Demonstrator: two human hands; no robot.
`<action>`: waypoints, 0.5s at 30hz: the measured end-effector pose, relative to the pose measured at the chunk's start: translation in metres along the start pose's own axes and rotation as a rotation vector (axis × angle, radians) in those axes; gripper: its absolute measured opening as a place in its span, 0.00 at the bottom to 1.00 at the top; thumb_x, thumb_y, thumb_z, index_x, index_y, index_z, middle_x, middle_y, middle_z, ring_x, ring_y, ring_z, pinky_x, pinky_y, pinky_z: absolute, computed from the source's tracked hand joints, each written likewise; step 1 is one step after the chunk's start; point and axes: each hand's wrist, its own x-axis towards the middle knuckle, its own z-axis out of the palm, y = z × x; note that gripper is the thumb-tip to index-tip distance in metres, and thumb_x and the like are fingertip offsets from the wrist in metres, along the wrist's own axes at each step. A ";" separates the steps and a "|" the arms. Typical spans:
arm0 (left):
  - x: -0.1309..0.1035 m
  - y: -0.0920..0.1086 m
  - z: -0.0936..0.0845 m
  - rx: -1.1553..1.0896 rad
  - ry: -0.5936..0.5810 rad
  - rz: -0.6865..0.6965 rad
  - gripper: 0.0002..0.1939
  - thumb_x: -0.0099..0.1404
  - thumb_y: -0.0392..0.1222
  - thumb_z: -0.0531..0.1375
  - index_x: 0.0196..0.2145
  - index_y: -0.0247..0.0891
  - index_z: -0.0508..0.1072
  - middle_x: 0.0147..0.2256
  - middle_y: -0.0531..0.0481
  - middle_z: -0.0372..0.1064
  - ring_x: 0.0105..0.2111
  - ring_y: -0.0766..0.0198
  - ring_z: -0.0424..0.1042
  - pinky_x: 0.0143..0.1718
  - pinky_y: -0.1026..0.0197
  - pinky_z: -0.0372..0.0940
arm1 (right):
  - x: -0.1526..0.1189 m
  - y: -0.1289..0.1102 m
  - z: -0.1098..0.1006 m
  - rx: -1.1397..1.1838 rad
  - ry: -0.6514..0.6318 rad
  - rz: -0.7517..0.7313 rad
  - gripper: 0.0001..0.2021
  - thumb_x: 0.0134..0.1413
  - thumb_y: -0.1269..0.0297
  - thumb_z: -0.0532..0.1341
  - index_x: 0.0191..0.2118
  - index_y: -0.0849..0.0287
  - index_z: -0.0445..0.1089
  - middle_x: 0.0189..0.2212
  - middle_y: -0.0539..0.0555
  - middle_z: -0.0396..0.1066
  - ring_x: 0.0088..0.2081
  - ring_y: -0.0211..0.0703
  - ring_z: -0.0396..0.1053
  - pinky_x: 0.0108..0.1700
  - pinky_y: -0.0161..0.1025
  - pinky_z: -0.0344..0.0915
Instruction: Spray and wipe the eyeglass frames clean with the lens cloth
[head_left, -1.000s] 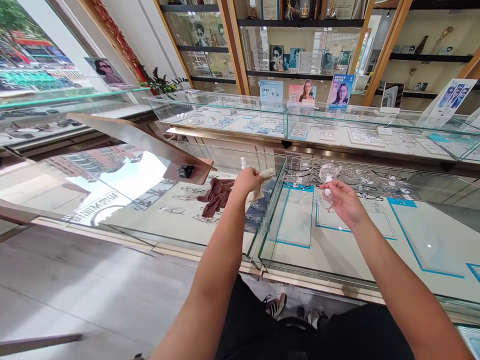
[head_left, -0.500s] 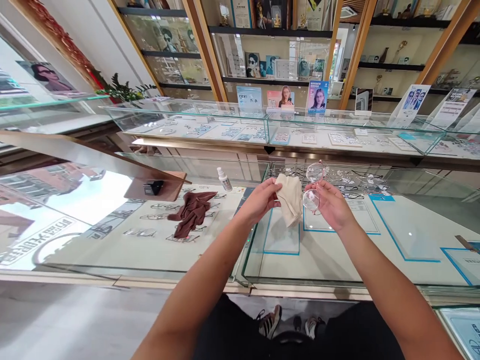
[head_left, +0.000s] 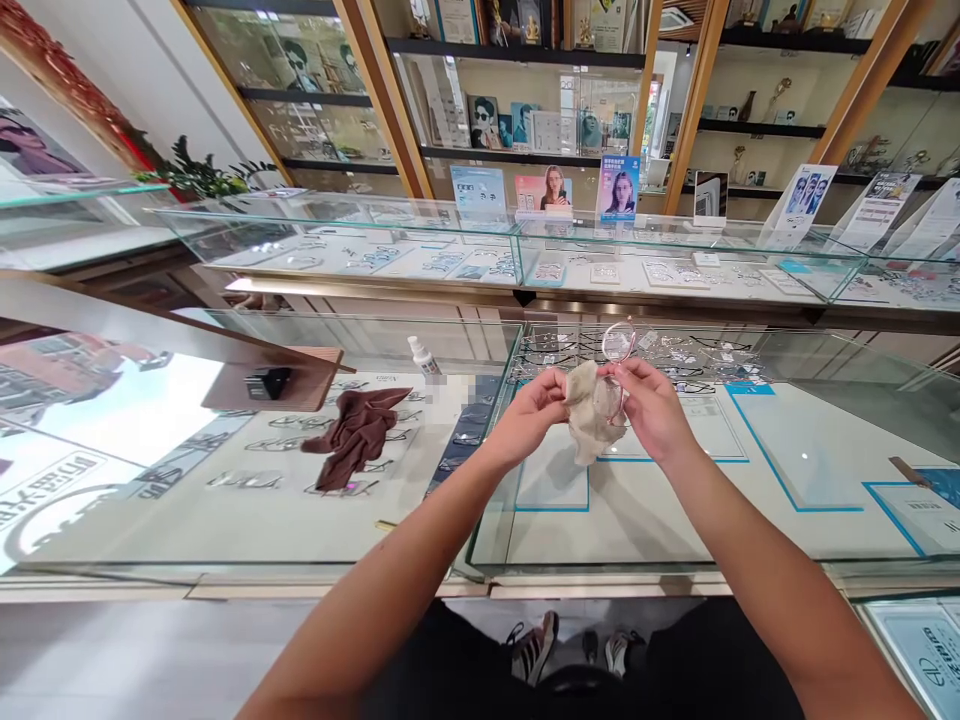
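Note:
In the head view my left hand (head_left: 534,417) is closed on a cream cleaning cloth (head_left: 592,432), which hangs in folds below the fingers. My right hand (head_left: 654,408) pinches a pair of round eyeglasses (head_left: 618,341) with a thin pinkish frame, held on end with one lens above the other. The cloth lies behind or against the lower lens; exact contact is hard to make out. Both hands are above the glass display counter (head_left: 540,545). On the left part of the counter are a crumpled brown cloth (head_left: 356,432) and a white spray bottle (head_left: 422,356).
Several eyeglass frames lie inside the counter, some in rows (head_left: 570,345) beyond my hands. A wooden-edged mirror (head_left: 225,365) leans in at left with a small black box (head_left: 268,383) by it. Another glass showcase (head_left: 517,255) with advertising cards stands behind.
My left hand has brought the cream cloth to the eyeglasses, so the cloth and the lower lens now overlap. The hands are closer together. The view has shifted slightly to the right.

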 end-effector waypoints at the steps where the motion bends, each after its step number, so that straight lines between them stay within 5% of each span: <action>1: -0.001 0.000 0.000 0.059 0.000 0.056 0.10 0.53 0.38 0.67 0.30 0.39 0.69 0.31 0.54 0.71 0.32 0.66 0.68 0.36 0.62 0.65 | 0.000 0.000 0.000 -0.018 0.012 -0.028 0.20 0.38 0.46 0.80 0.29 0.53 0.77 0.35 0.48 0.81 0.34 0.39 0.72 0.31 0.36 0.69; 4: -0.004 0.001 0.002 0.223 0.018 0.197 0.02 0.57 0.38 0.63 0.28 0.38 0.75 0.40 0.47 0.74 0.43 0.59 0.71 0.42 0.60 0.66 | -0.001 0.001 0.001 -0.054 0.006 -0.073 0.19 0.40 0.46 0.80 0.30 0.53 0.77 0.35 0.49 0.81 0.37 0.40 0.74 0.40 0.37 0.70; 6: -0.005 -0.001 0.003 0.256 0.037 0.220 0.05 0.61 0.40 0.62 0.30 0.38 0.78 0.46 0.44 0.74 0.47 0.57 0.71 0.42 0.60 0.66 | -0.002 0.001 0.002 -0.056 -0.020 -0.063 0.19 0.41 0.45 0.79 0.30 0.53 0.78 0.35 0.49 0.81 0.36 0.40 0.73 0.40 0.38 0.70; 15: -0.002 -0.016 0.015 -0.079 0.081 0.123 0.26 0.58 0.57 0.75 0.41 0.40 0.69 0.36 0.53 0.69 0.31 0.69 0.68 0.34 0.65 0.64 | -0.005 0.000 0.005 -0.025 -0.060 0.012 0.20 0.40 0.45 0.79 0.30 0.53 0.76 0.36 0.50 0.81 0.34 0.41 0.73 0.32 0.37 0.69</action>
